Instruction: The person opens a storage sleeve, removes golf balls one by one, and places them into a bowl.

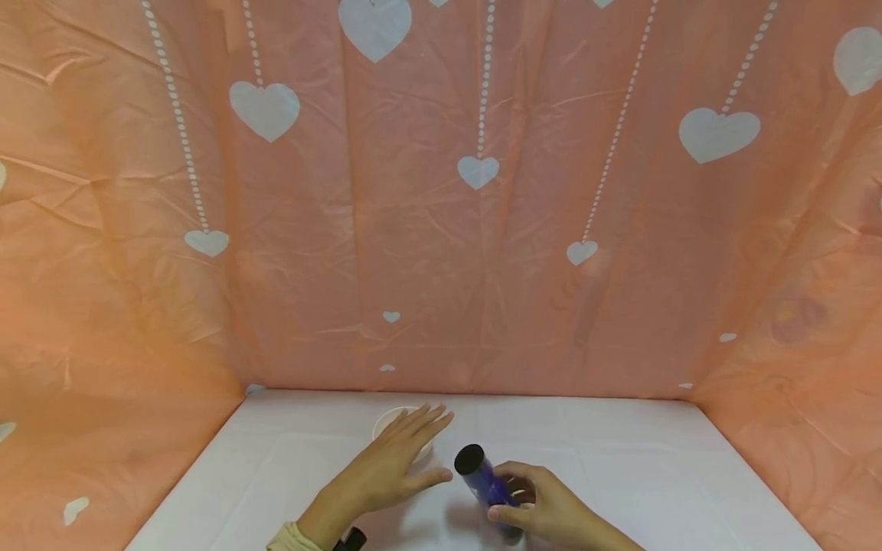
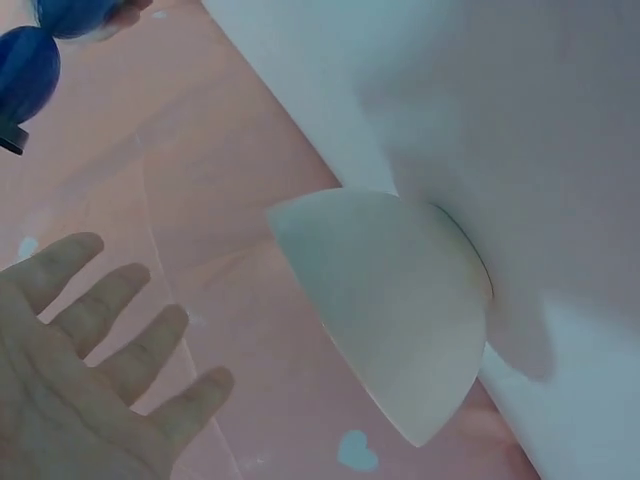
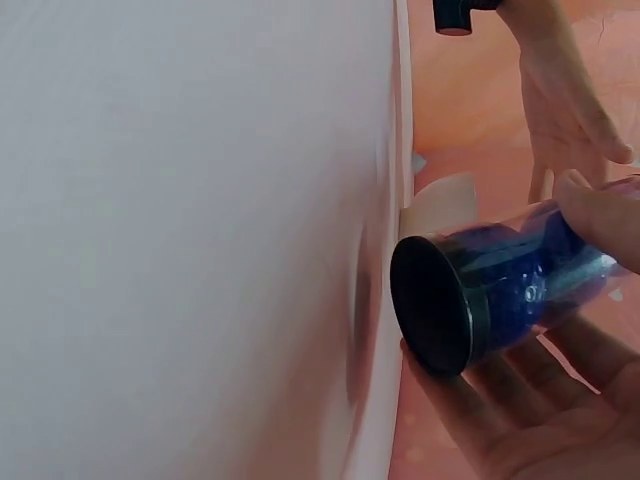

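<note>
My right hand [image 1: 547,505] grips a clear plastic tube [image 3: 560,260] with dark end caps, holding it tilted over the white table. Blue balls [image 2: 25,75] show through its wall, their number partly hidden by the fingers. With fingers stretched out and nothing in it, my left hand [image 1: 389,471] hovers left of the tube. Behind that hand stands a small white bowl [image 2: 390,310], mostly covered by the fingers in the head view. From the left wrist, the bowl appears upright on the table, beyond the spread fingers.
The white table [image 1: 641,474] reaches back to a pinkish-orange curtain [image 1: 427,252] printed with white hearts, which also encloses both sides. A black device [image 1: 353,539] sits at my left wrist, near the sleeve cuff [image 1: 292,538].
</note>
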Tool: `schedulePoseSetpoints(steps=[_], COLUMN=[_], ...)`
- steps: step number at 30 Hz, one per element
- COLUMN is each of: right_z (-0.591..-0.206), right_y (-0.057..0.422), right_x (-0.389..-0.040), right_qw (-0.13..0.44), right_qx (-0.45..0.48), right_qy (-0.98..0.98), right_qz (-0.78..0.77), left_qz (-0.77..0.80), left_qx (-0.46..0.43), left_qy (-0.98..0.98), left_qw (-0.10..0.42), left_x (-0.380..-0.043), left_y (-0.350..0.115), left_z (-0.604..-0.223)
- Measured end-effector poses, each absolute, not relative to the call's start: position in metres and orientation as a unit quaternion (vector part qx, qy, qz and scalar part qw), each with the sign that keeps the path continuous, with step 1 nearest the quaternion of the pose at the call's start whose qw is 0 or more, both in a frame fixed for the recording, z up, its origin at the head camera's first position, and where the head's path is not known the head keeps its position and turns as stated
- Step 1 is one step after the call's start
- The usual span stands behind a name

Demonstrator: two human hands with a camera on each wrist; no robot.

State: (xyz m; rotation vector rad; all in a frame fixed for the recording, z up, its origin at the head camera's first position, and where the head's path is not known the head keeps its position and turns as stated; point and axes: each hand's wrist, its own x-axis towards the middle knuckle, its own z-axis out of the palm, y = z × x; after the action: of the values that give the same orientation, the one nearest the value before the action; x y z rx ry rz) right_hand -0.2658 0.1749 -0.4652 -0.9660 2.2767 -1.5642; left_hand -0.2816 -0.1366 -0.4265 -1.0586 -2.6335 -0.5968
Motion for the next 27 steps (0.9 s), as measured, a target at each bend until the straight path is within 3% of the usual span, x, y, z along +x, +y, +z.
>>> schedulePoseSetpoints(steps=[6, 13, 27], right_z=[-0.466, -0.468, -0.468], right_y=[0.176, 0.179, 0.183], right_x=[-0.265, -0.267, -0.271], right_qw=[0.026, -0.025, -0.044], right_qx=[-0.360, -0.382, -0.397], right_qy=[0.789, 0.799, 0.804], right_qz=[-0.498, -0.463, -0.440], left_qz=[-0.252, -0.288, -0.292], left_qx=[-0.400, -0.446, -0.466], left_qy=[-0.872, -0.838, -0.819], left_qw=[0.125, 0.130, 0.165], left_x=[-0.280, -0.276, -0.276], left_y=[-0.134, -0.126, -0.120], left_z=[-0.427, -0.427, -0.429])
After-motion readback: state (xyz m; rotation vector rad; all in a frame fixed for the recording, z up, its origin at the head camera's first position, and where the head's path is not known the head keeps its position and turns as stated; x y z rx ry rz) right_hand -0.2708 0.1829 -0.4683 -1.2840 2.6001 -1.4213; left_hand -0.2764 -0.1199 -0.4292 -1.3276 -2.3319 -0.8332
